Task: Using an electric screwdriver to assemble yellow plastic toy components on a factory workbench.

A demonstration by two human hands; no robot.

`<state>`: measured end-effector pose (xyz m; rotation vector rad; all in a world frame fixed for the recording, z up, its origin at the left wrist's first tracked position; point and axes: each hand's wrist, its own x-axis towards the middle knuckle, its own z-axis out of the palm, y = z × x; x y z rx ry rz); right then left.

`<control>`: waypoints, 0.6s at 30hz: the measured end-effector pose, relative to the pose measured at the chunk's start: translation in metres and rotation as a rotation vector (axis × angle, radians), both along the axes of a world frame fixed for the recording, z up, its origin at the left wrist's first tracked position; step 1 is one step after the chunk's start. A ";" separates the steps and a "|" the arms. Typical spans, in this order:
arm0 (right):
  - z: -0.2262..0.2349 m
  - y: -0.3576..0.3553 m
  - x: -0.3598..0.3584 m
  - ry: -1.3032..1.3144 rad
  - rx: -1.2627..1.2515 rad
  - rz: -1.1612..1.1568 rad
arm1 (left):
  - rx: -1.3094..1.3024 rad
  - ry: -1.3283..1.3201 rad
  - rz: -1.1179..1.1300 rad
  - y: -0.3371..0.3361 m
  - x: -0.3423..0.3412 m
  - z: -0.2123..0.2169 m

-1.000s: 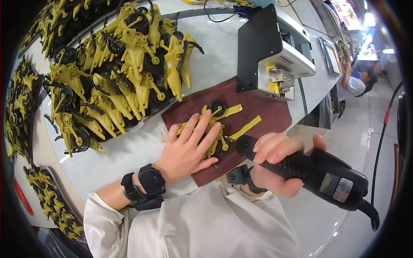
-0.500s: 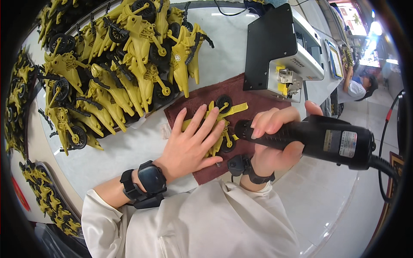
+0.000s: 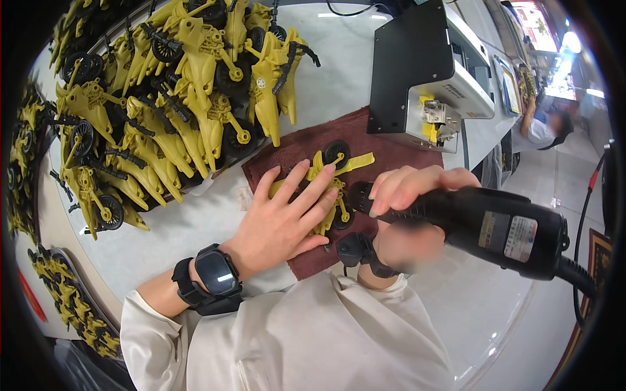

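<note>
On a dark red cloth (image 3: 365, 133) lies a yellow toy motorcycle (image 3: 339, 189) with black wheels, partly covered by my left hand. My left hand (image 3: 277, 218) rests over it with fingers spread, holding it down against the cloth. A black corded electric screwdriver (image 3: 469, 225) is gripped in my right hand (image 3: 411, 195), its nose end at the right side of the motorcycle, near the lower wheel. The bit and the exact contact point are hidden. Straps with small devices sit on both wrists.
Many yellow toy motorcycles (image 3: 195, 91) are piled at the upper left, with a tray of yellow parts (image 3: 72, 300) at lower left. A black and white machine (image 3: 417, 78) stands beyond the cloth. Another person (image 3: 544, 130) sits at far right. A cable (image 3: 580, 277) trails from the screwdriver.
The screwdriver's rear end has swung slightly downward, and its nose has shifted a little left toward the motorcycle. My left hand stays on the toy.
</note>
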<state>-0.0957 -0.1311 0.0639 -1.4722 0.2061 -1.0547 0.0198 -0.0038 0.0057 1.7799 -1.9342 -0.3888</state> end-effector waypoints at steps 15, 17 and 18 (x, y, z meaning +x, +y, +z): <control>0.061 -0.083 0.006 -0.004 -0.333 -0.790 | -0.140 0.266 -0.046 -0.006 0.000 -0.003; 0.060 -0.076 0.001 0.041 -0.275 -0.751 | -0.184 0.305 -0.055 -0.007 -0.002 -0.006; 0.058 -0.072 -0.003 0.086 -0.217 -0.713 | -0.186 0.305 -0.052 -0.007 -0.002 -0.006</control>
